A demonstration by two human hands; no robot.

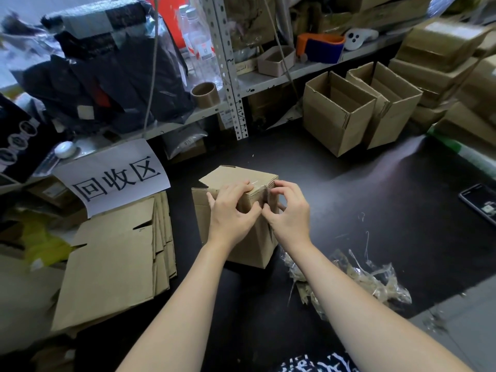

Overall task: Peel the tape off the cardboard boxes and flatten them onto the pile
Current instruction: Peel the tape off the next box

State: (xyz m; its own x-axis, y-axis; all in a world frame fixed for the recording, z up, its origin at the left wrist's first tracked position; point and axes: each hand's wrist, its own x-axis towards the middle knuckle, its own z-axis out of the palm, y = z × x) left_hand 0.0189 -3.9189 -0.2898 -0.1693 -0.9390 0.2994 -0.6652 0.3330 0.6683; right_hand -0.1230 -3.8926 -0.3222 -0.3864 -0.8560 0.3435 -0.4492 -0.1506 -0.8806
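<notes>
L hand [231, 210], R hand [290, 212] grip box [251, 247] top

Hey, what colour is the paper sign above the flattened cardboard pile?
White, with large black characters. The sign shows in the head view, the only one.

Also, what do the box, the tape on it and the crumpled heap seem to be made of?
The box looks like brown corrugated cardboard, matte; layered flap edges show at its top. The tape strip across its top seems clear glossy plastic film: it glints. The heap on the right looks like the same film, crumpled, with brownish bits stuck on.
</notes>
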